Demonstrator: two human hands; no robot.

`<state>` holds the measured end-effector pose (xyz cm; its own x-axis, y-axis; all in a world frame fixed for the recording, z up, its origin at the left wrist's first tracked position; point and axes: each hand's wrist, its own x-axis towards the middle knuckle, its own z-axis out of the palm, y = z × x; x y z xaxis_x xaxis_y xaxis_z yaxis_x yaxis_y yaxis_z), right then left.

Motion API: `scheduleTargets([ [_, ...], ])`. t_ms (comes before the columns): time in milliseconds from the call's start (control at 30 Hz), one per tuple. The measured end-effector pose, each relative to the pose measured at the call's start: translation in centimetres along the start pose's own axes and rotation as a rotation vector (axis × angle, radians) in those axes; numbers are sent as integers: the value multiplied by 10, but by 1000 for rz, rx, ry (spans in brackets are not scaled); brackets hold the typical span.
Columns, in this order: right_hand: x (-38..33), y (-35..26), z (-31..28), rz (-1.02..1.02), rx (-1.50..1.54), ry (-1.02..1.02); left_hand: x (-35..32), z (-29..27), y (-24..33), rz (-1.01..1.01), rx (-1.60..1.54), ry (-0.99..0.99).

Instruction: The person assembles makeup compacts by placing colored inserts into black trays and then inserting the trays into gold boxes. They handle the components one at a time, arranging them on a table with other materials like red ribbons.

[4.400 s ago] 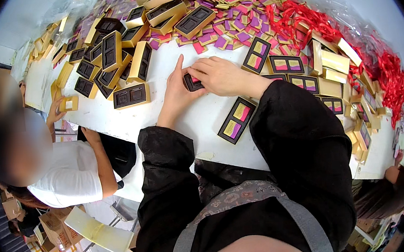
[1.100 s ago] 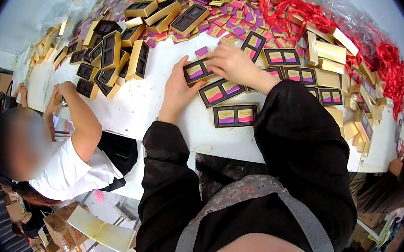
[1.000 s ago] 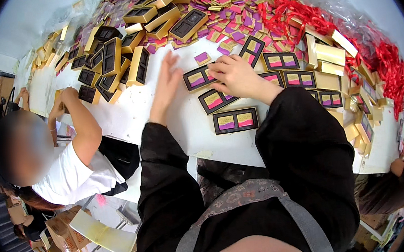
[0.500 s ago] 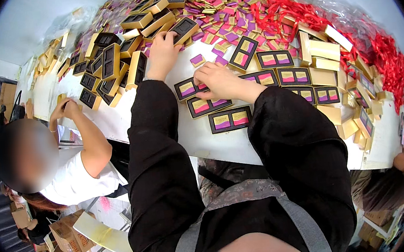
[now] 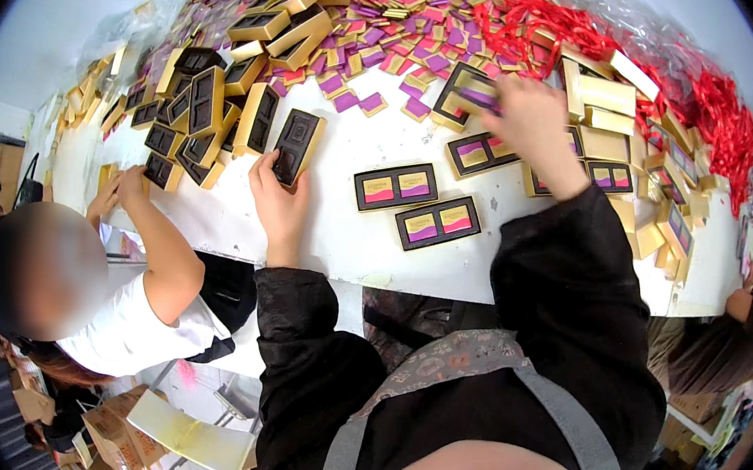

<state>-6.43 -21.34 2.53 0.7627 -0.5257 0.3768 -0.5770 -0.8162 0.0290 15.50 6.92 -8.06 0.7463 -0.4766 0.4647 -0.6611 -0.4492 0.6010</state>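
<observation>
My left hand point(image 5: 280, 210) grips the lower end of a gold box point(image 5: 300, 140) whose black two-slot insert holds no packets. It tilts over the white table, left of centre. Farther right, my right hand point(image 5: 537, 122) is closed beside a black-lined box point(image 5: 454, 103) with a blurred purple patch at its right side. Whatever those fingers hold is smeared and partly hidden. Two filled boxes, one point(image 5: 395, 187) behind the other point(image 5: 438, 223), lie between my hands, each with two pink, purple and gold packets. Another filled box point(image 5: 471, 153) sits partly under my right wrist.
Unfilled gold boxes point(image 5: 207, 106) are heaped at the left. Loose packets point(image 5: 392, 31) cover the back of the table point(image 5: 352, 260), with red ribbon point(image 5: 712, 108) and stacked gold boxes point(image 5: 605, 96) to the right. A co-worker point(image 5: 145, 305) works at my left.
My left hand has drawn the unfilled box off the heap toward me. My right hand has moved right, and the leftmost filled box has gone from its place.
</observation>
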Motion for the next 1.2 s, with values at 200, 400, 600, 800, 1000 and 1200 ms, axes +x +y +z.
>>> scheduleTargets([
  [200, -19, -80, 39, -480, 586, -73, 12, 10, 6, 23, 14, -2],
  [400, -1, -80, 10, -331, 494, -61, 7, 1, 8, 14, 22, -1],
  [600, 21, 3, -2, 92, 16, 250, 11, 6, 15, -34, -41, -23],
  [800, -59, -59, -11, -340, 541, -19, 10, 10, 4, 12, -21, 8],
  [1000, -89, -47, -5, -538, 587, -175, 8, 8, 3, 36, -32, -19],
  [1200, 10, 5, 4, -293, 126, 271, 10, 1, 23, 213, -120, -174],
])
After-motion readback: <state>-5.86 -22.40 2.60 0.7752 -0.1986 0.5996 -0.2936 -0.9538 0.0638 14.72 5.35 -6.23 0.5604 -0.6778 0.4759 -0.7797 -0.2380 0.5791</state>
